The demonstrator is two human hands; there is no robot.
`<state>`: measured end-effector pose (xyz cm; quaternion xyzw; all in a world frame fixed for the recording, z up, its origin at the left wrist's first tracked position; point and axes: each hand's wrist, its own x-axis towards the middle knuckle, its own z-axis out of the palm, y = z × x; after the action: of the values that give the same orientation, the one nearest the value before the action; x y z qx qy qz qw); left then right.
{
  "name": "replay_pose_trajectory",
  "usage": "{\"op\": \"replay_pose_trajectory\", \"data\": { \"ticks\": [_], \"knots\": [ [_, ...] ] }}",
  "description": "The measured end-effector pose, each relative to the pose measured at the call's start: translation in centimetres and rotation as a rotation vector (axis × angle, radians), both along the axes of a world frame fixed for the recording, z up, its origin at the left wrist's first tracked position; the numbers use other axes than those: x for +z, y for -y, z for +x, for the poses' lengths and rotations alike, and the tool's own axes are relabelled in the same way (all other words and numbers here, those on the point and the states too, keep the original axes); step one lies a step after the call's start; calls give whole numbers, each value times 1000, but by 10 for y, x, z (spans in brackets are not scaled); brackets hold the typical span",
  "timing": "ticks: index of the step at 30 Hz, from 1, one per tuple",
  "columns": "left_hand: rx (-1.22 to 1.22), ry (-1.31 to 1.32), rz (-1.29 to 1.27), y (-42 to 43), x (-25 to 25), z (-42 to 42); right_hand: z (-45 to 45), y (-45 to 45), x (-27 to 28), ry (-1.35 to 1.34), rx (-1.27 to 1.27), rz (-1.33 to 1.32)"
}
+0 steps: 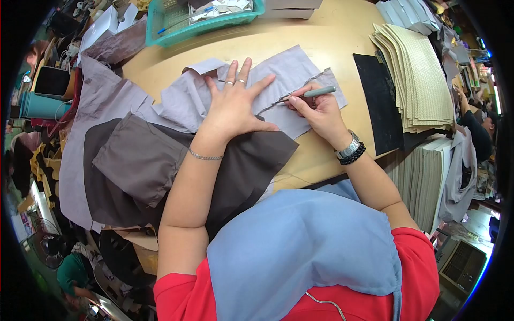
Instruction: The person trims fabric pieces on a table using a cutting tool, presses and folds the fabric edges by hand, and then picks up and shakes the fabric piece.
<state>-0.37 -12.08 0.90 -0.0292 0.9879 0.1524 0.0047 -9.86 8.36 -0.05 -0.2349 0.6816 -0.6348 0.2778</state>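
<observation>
My left hand lies flat with spread fingers, pressing on a light lilac-grey cloth. Two rings are on its fingers. My right hand is closed around a pen-like tool with a grey-green handle and a thin dark tip; its exact kind is unclear. That tip meets the cloth along a dark, uneven line or seam between my hands. A dark brown cloth piece, with a pocket-like brown panel on top, lies under my left forearm and over more of the lilac-grey cloth.
A turquoise basket with small white pieces stands at the table's far edge. On the right are a black board, a stack of cream textured sheets and, lower, thick stacked boards. A black phone-like device sits at left.
</observation>
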Motion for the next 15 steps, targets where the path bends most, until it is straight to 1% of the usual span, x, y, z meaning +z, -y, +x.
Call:
{"op": "replay_pose_trajectory", "data": {
  "ticks": [1, 4, 10, 15],
  "knots": [
    [0, 0, 0, 0, 0, 0, 0, 1, 0, -18, 13, -2],
    [1, -1, 1, 0, -1, 0, 2, 5, 1, 72, 10, 6],
    [-2, 3, 0, 1, -2, 0, -3, 9, 16, 223, 75, 129],
    [-3, 7, 2, 0, -2, -1, -12, 4, 16, 320, 188, 144]
  ]
}}
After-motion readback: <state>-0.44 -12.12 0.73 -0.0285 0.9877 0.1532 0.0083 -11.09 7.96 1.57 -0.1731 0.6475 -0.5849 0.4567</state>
